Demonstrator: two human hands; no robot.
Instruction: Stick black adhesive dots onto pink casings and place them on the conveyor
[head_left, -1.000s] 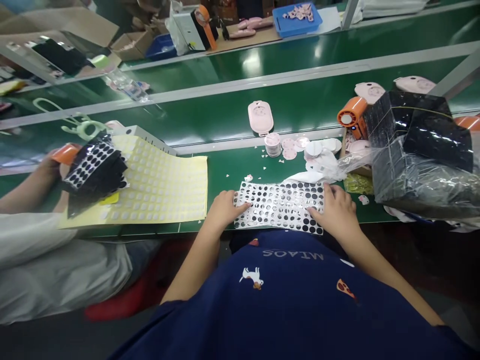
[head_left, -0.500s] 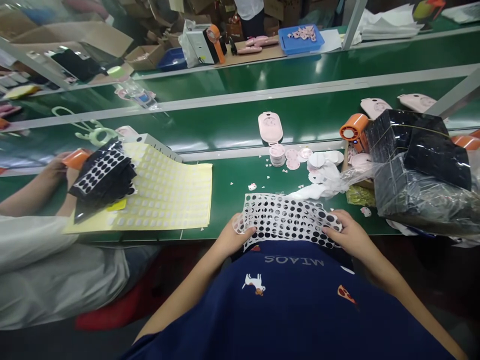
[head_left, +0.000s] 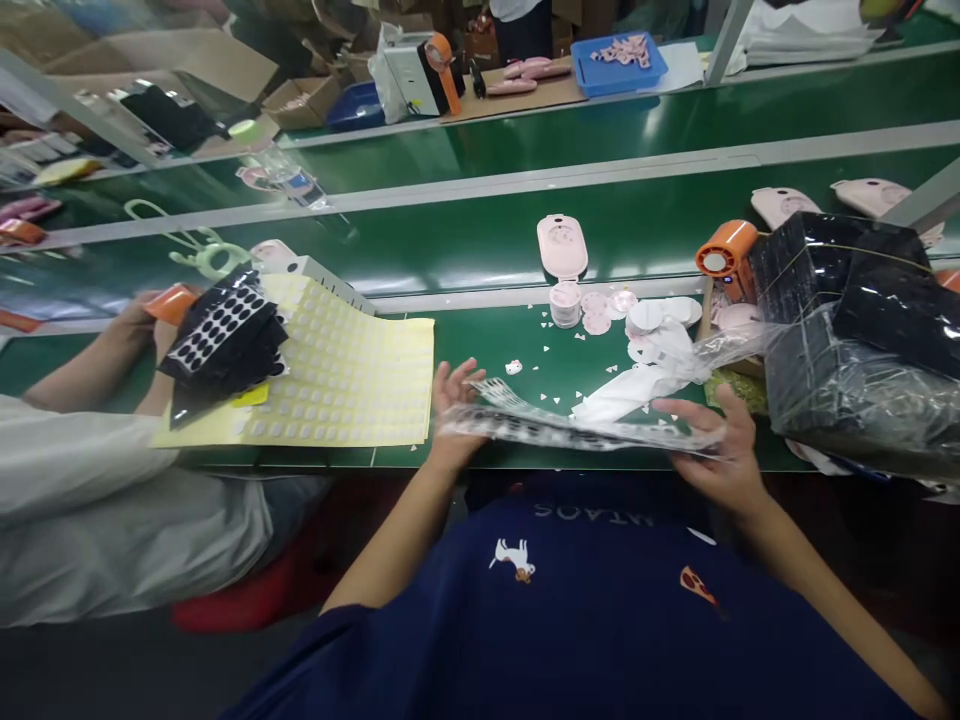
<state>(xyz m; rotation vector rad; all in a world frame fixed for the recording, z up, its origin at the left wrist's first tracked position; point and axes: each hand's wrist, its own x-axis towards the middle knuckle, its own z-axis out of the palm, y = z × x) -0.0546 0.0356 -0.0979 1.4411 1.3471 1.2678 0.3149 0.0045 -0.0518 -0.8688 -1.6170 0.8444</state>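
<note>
Between my hands a flexible sheet of black dot stickers [head_left: 570, 428] is lifted above the green bench and blurred by motion, seen nearly edge-on. My left hand [head_left: 454, 410] holds its left end with the fingers spread. My right hand [head_left: 709, 440] holds the right end from below. Past the sheet lie white peeled backing scraps [head_left: 637, 395] and small white bits. A little stack of pink-white round stickers [head_left: 565, 305] stands next to a pink plastic casing [head_left: 562, 248].
To the left, a co-worker's hand [head_left: 127, 325] holds an orange part beside a black dot sheet stack [head_left: 225, 335] on a yellow sticker sheet [head_left: 352, 385]. A plastic-wrapped black block [head_left: 847, 335] and an orange fan [head_left: 726, 258] stand to the right.
The sticker sheet has risen off my lap edge and tilted nearly edge-on. My hands have moved apart and forward, with the fingers of both now spread.
</note>
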